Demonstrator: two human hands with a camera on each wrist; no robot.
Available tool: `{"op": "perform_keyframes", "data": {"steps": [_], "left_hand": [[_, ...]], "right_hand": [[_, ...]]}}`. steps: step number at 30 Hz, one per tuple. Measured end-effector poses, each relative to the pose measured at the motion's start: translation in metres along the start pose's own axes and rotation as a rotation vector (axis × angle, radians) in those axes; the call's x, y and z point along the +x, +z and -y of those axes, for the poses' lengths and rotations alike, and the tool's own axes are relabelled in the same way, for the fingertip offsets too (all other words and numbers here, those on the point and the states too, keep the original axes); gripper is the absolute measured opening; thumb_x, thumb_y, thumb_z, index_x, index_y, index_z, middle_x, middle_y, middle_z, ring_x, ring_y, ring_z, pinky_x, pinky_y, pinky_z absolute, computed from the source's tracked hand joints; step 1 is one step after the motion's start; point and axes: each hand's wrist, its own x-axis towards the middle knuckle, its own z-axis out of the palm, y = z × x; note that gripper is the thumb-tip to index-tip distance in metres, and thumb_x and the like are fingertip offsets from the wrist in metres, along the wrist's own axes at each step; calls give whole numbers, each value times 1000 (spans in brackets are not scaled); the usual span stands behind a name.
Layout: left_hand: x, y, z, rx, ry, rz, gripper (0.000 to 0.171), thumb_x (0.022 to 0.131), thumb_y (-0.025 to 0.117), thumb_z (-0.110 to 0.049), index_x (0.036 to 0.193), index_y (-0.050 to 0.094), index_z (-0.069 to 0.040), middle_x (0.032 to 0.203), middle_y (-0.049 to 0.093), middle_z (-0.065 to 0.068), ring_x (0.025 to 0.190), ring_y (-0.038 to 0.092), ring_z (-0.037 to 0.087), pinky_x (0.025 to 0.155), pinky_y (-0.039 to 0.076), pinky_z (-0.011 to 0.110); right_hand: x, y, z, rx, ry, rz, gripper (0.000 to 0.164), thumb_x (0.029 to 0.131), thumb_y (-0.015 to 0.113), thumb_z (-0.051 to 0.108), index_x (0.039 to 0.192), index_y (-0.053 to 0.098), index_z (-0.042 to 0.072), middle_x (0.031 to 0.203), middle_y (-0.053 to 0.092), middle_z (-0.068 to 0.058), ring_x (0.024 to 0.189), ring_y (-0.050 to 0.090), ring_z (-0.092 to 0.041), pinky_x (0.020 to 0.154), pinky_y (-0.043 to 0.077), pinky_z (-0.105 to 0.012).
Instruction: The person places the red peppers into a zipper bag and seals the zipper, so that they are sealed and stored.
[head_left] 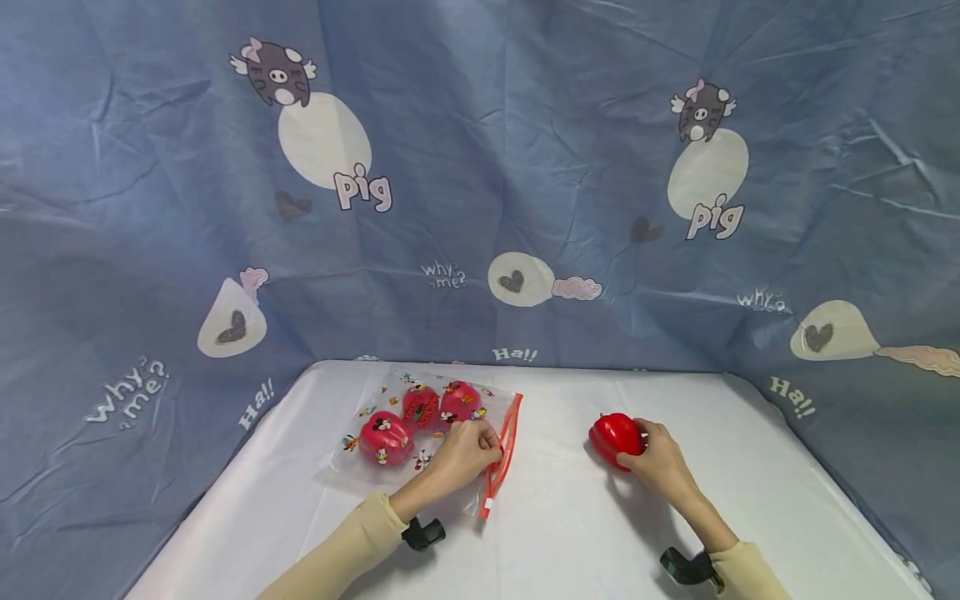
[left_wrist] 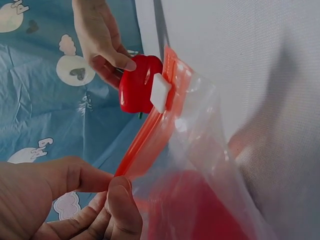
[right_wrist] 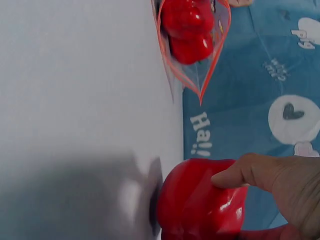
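On the left of the table lies a clear zip bag [head_left: 345, 479] printed with cartoon figures, several red bell peppers [head_left: 386, 439] inside it. My left hand [head_left: 468, 450] pinches the upper edge of its orange zip opening [left_wrist: 145, 145] between thumb and fingers. A white slider [left_wrist: 160, 92] sits at one end of that zip. In the right wrist view the bag's mouth gapes, with peppers [right_wrist: 187, 30] showing within. To the right of the bag, my right hand [head_left: 660, 458] grips another red bell pepper [head_left: 618, 437] from its right side, thumb across the near face.
The white-covered table [head_left: 555, 533] ends at a blue cloth backdrop [head_left: 450, 317] with pig prints. A dark wrist camera [head_left: 423, 534] is strapped to the left wrist, another dark wrist camera [head_left: 686, 567] to the right.
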Motion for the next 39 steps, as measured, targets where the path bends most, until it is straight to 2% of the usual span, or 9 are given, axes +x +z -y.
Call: {"op": "perform_keyframes", "data": {"steps": [9, 30, 35, 39], "left_hand": [[-1, 0, 0, 1, 9, -6, 6, 76, 68, -6, 72, 64, -9, 61, 58, -4, 53, 48, 2, 47, 38, 18], [-2, -3, -1, 2, 4, 3, 7, 78, 68, -7, 74, 64, -9, 62, 58, -4, 53, 49, 3, 47, 39, 19], [-2, -4, -2, -9, -1, 8, 6, 79, 68, -7, 74, 63, -9, 62, 58, -5, 53, 48, 2, 47, 39, 18], [-2, -4, -2, 1, 4, 1, 6, 78, 68, -6, 74, 64, -9, 62, 58, -4, 54, 48, 2, 48, 39, 18]], "right_hand": [[-1, 9, 13, 31, -21, -5, 65, 73, 74, 11, 128, 49, -11, 118, 54, -27, 103, 58, -38, 83, 55, -49], [-3, 44, 52, 144, -153, 32, 60, 69, 77, 7, 125, 55, -4, 113, 59, -16, 98, 62, -30, 80, 56, -41], [-6, 51, 60, 135, -219, 18, 60, 66, 76, 6, 122, 57, -6, 107, 60, -15, 93, 61, -31, 75, 56, -40], [-8, 54, 64, 133, -227, 27, 61, 65, 76, 6, 122, 57, -5, 107, 60, -14, 92, 61, -30, 73, 56, -38]]}}
